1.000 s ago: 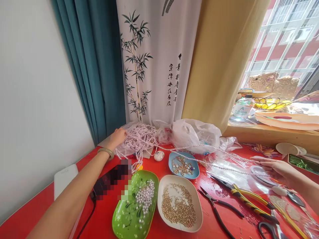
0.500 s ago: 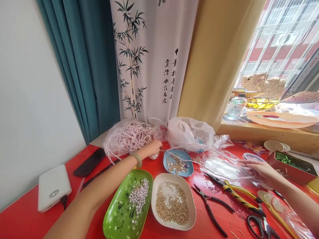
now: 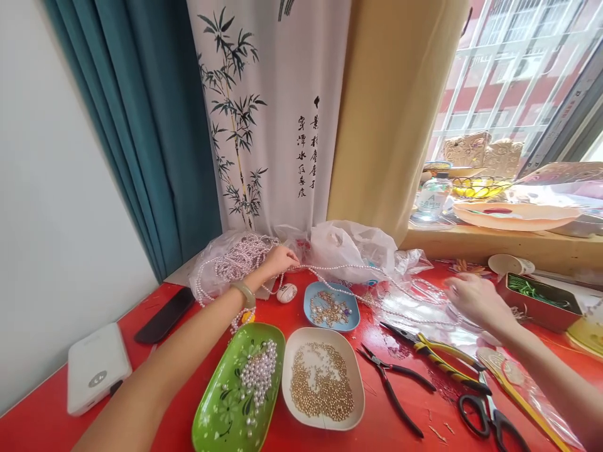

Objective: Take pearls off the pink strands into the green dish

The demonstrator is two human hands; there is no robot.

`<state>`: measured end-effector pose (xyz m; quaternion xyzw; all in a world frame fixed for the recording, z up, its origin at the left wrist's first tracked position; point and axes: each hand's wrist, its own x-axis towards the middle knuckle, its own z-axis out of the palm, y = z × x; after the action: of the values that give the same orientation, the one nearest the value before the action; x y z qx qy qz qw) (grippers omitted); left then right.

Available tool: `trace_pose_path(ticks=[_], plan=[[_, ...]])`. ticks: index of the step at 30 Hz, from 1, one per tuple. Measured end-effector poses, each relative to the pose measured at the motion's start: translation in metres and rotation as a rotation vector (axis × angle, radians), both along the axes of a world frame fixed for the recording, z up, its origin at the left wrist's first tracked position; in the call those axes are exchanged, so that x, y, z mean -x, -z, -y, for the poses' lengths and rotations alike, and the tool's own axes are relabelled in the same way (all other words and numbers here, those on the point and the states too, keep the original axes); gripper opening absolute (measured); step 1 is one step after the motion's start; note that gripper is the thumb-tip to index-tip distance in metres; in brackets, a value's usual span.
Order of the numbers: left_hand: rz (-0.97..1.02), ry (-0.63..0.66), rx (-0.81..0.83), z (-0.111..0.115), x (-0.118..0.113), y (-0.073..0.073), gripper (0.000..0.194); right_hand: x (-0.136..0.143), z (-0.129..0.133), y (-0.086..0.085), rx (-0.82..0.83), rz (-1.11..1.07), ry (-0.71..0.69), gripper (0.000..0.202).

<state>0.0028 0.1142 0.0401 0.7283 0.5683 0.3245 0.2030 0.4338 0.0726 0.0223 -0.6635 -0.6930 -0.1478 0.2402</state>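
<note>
A long strand of pale pink pearl beads (image 3: 346, 267) stretches across the red table between my hands. My left hand (image 3: 281, 257) is closed, pinching the strand above the blue dish, beside a tangled heap of bead strands (image 3: 245, 257) on clear plastic. More beads hang by its wrist near the green tray. Over the strand's far right end is my right hand (image 3: 475, 301); motion smears its fingers, and whether they grip the beads is unclear. Below lie a blue dish (image 3: 308, 314) of mixed beads, a cream dish (image 3: 325, 424) of small gold beads and a green tray (image 3: 211, 395) of pearl beads.
Black-handled pliers (image 3: 391, 389), yellow-black pliers (image 3: 438, 358) and scissors (image 3: 475, 414) lie at front right. A red box (image 3: 532, 301) with green wire stands farther right. White plastic bags (image 3: 353, 245) sit at the back; a phone (image 3: 164, 314) and a white power bank (image 3: 98, 367) are left.
My left hand has risen slightly and moved left with the strand, uncovering a whitish egg-shaped object. My right hand has lifted and shifted slightly left. The view has swung a little to the right.
</note>
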Motion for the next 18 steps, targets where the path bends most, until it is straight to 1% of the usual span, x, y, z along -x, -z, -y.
trace_pose_path(ticks=[1,2,5,6,8,9,10,11,13,15,18], plan=[[0.025,0.009,-0.014,0.001,-0.001,-0.004,0.014,0.014,0.003,-0.007,-0.012,0.058,-0.030,0.015],[0.051,0.026,-0.027,0.003,-0.003,-0.009,0.015,0.032,0.007,-0.015,-0.015,0.087,-0.101,0.020],[0.106,0.117,-0.047,0.007,-0.008,-0.025,0.020,0.096,0.019,-0.038,-0.002,0.013,-0.245,0.025],[0.113,0.148,-0.048,0.008,-0.009,-0.030,0.022,0.118,0.021,-0.044,0.026,-0.012,-0.303,0.026],[0.099,0.199,-0.042,0.010,-0.010,-0.035,0.025,0.158,0.026,-0.050,0.138,-0.017,-0.401,0.028],[0.077,0.224,-0.031,0.010,-0.009,-0.034,0.024,0.175,0.027,-0.049,0.190,0.004,-0.428,0.029],[0.044,0.251,-0.011,0.011,-0.008,-0.032,0.022,0.189,0.027,-0.046,0.265,0.045,-0.450,0.029],[0.002,0.278,0.018,0.011,-0.006,-0.027,0.019,0.201,0.027,-0.041,0.305,0.063,-0.468,0.028],[-0.093,0.310,0.079,0.013,-0.001,-0.012,0.019,0.219,0.025,-0.027,0.372,0.094,-0.474,0.023],[-0.170,0.292,0.109,0.014,0.003,0.007,0.024,0.232,0.022,-0.012,0.403,0.111,-0.448,0.022],[-0.224,0.237,0.115,0.012,0.006,0.031,0.019,0.250,0.013,0.003,0.399,0.114,-0.401,0.026]])
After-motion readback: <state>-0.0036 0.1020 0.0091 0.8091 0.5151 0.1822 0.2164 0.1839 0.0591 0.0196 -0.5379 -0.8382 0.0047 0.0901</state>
